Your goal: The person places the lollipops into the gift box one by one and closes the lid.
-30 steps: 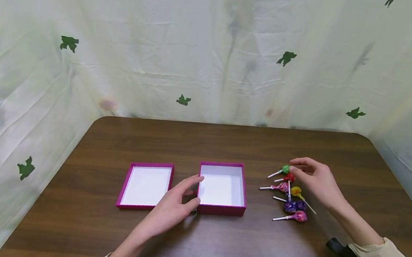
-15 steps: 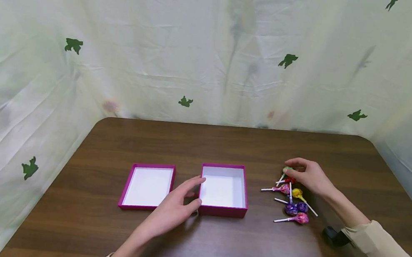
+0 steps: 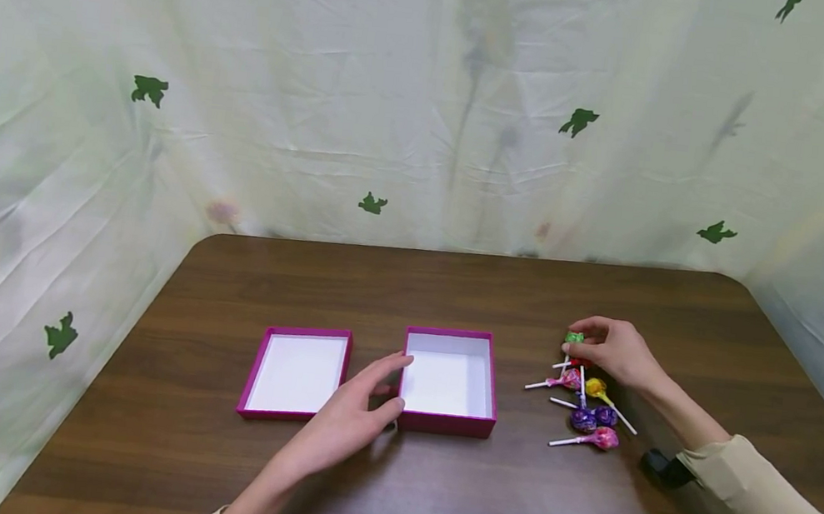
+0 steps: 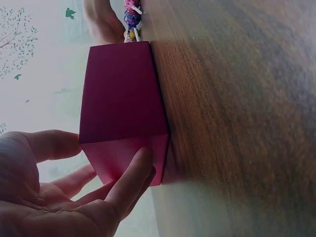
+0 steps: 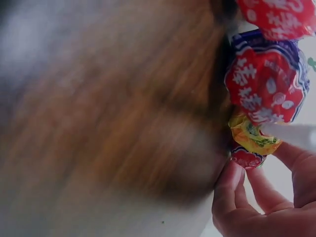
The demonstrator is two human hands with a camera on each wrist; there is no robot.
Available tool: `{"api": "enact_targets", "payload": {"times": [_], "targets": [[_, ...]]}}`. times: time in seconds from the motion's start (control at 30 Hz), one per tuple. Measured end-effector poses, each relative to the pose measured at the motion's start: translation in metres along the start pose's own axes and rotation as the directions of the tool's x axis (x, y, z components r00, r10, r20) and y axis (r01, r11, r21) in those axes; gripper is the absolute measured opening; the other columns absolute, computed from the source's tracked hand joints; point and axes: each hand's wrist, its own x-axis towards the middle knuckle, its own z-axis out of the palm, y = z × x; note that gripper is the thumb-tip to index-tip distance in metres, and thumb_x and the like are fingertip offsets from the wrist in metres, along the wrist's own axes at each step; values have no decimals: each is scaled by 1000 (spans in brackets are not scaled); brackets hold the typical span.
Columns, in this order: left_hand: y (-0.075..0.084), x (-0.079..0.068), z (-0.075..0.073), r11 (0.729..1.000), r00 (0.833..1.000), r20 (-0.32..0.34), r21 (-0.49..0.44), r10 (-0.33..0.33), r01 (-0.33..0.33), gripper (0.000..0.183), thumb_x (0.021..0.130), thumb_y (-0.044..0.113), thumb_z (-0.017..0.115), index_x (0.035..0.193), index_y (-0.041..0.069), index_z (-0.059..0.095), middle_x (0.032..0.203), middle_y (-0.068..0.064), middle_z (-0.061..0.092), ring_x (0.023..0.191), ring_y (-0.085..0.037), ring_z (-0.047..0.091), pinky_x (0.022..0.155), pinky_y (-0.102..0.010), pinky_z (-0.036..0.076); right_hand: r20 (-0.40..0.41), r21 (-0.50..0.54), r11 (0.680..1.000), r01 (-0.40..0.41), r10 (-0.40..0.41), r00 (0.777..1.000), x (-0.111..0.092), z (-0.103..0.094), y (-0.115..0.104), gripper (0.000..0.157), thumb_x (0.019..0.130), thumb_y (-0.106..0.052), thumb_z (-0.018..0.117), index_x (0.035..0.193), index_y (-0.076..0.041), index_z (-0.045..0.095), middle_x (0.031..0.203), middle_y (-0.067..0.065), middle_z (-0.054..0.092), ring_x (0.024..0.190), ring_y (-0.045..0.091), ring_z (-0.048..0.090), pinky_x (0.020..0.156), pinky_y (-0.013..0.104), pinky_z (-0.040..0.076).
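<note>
My left hand (image 3: pixel 345 419) rests against the left wall of a magenta box (image 3: pixel 447 425) with a white inside. In the left wrist view, its fairly straight fingers (image 4: pixel 131 182) touch the box's side, and the thumb lies near its edge. My right hand (image 3: pixel 622 353) pinches a green lollipop (image 3: pixel 574 337) at the far end of a lollipop pile. Just below it lies a red lollipop (image 3: pixel 578 362), partly hidden by the fingers. Nearer me are a pink lollipop (image 3: pixel 569 379), a yellow one (image 3: pixel 596 389), purple ones (image 3: pixel 582 419) and another pink one (image 3: pixel 606 437).
A shallow magenta lid (image 3: pixel 294 374), white inside, lies left of the box, partly behind my left hand. Everything stands on a brown wooden table (image 3: pixel 431 502). A pale curtain (image 3: pixel 428 108) with green leaf prints hangs behind and at both sides.
My right hand has moved slightly left and taken hold of the green lollipop, whose stick has swung from pointing left to pointing down. The left hand has stayed at the box.
</note>
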Motion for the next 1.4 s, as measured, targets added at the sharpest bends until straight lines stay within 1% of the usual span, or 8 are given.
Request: {"api": "enact_targets", "payload": {"times": [0.2,0.47,0.73,0.83,1.03,1.17,1.3,1.4], "targets": [[0,0,-1,1000,1000,0,2,-7,7,52,96,20,59,146,23,46,152,1,40,121,-32,55,94,-49,47,-6,50,999,22,-21,1000,4,2,-1,37,89,-19,74,117,4,66,96,14,71,80,19,65,65,27,51],[0,0,-1,1000,1000,3,1,-3,3,52,96,18,59,147,20,46,151,1,40,121,-31,55,92,-49,48,-9,79,995,65,-65,998,8,3,-4,35,90,-15,72,120,3,65,103,16,69,72,19,58,59,26,47],[1,0,-2,1000,1000,5,3,-3,3,52,97,18,59,147,21,46,152,1,40,122,-31,55,92,-49,47,-23,157,979,128,-126,992,11,-1,-14,34,94,-13,67,125,1,63,115,21,67,99,30,64,68,30,53],[1,0,-2,1000,1000,6,5,-5,5,52,97,19,58,147,21,46,151,1,40,122,-31,55,93,-49,47,-16,178,977,122,-121,993,11,-3,-17,35,95,-15,66,126,1,62,117,22,66,95,32,65,68,32,54],[1,0,-2,1000,1000,7,2,-7,7,52,97,19,58,147,20,46,151,2,41,122,-31,55,93,-49,47,-43,171,980,101,-95,995,12,-3,-20,41,94,-17,68,130,1,57,115,21,67,92,29,68,69,29,55],[1,-1,-2,1000,1000,5,6,-7,7,52,97,19,58,147,20,46,151,2,40,122,-30,55,93,-49,47,-76,133,986,101,-92,993,11,-3,-23,38,92,-22,71,124,-3,63,111,16,70,97,24,68,70,25,53],[2,-1,-2,1000,1000,3,10,-8,8,52,97,19,58,147,21,46,151,1,40,122,-30,55,94,-49,46,-94,116,984,136,-125,988,9,-4,-27,33,92,-23,71,119,-5,67,108,14,71,94,23,68,65,27,51],[2,-1,-2,1000,1000,3,10,-8,8,52,97,19,58,147,20,46,151,1,40,122,-30,55,94,-50,46,-92,128,978,164,-153,984,8,-5,-31,32,92,-20,71,120,-6,67,108,14,71,91,27,67,58,29,48]]}}
